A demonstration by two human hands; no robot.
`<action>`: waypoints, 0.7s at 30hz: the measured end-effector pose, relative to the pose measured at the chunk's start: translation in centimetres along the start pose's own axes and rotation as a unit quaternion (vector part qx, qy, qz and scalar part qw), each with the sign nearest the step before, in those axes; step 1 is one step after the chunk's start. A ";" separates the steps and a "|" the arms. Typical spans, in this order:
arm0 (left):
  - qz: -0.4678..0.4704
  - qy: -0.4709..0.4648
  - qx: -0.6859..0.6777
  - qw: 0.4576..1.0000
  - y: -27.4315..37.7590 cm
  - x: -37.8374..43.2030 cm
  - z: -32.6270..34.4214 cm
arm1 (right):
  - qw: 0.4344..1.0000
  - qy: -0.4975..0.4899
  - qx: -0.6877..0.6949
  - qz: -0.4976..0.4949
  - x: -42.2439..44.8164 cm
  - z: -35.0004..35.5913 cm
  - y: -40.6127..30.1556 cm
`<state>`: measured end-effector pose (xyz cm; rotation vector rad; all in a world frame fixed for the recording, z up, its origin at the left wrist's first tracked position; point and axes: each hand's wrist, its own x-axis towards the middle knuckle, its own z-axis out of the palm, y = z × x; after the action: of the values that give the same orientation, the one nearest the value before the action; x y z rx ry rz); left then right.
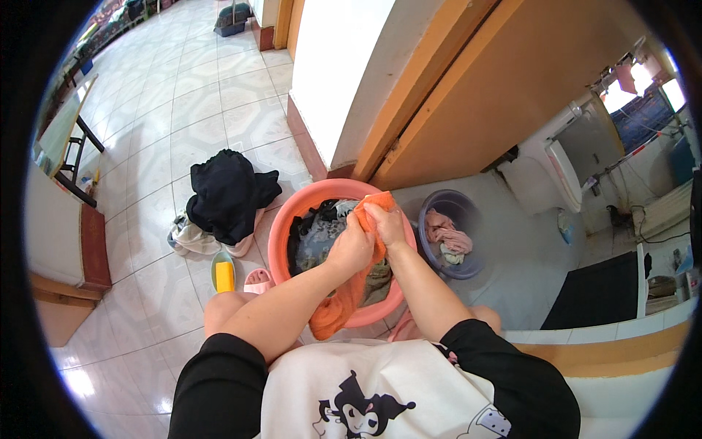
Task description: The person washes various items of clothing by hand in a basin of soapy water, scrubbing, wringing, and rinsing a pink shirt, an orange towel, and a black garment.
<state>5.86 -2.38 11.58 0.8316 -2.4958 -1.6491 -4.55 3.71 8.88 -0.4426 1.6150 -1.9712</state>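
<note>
Both hands grip an orange cloth (pixel 337 310) that looks like a towel. My left hand (pixel 351 244) is closed around it, and my right hand (pixel 385 222) holds its upper end close by. The cloth's lower part hangs down over the near rim of a pink plastic basin (pixel 278 236). Inside the basin, under my hands, dark and grey-green clothes (pixel 378 282) sit in cloudy, sudsy water (pixel 318 238). My forearms and the cloth hide part of the basin's contents.
A purple-grey basin (pixel 425 241) with pink and pale clothes (pixel 447 233) stands to the right. Left lie a black garment (pixel 227 192), white clothes (pixel 192 236), and a yellow bar (pixel 224 276) in a soap dish (pixel 215 263). The wall corner (pixel 329 159) and wooden door (pixel 439 126) rise beyond.
</note>
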 end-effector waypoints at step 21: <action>0.075 0.032 -0.185 0.979 -1.9 1.8 -3.8 | 0.982 -0.139 -0.126 0.010 -0.4 -0.1 -3.5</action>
<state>6.29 -6.96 11.16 0.6258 -2.0541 -1.9121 -5.01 4.49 12.30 -0.7613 1.6815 -1.6095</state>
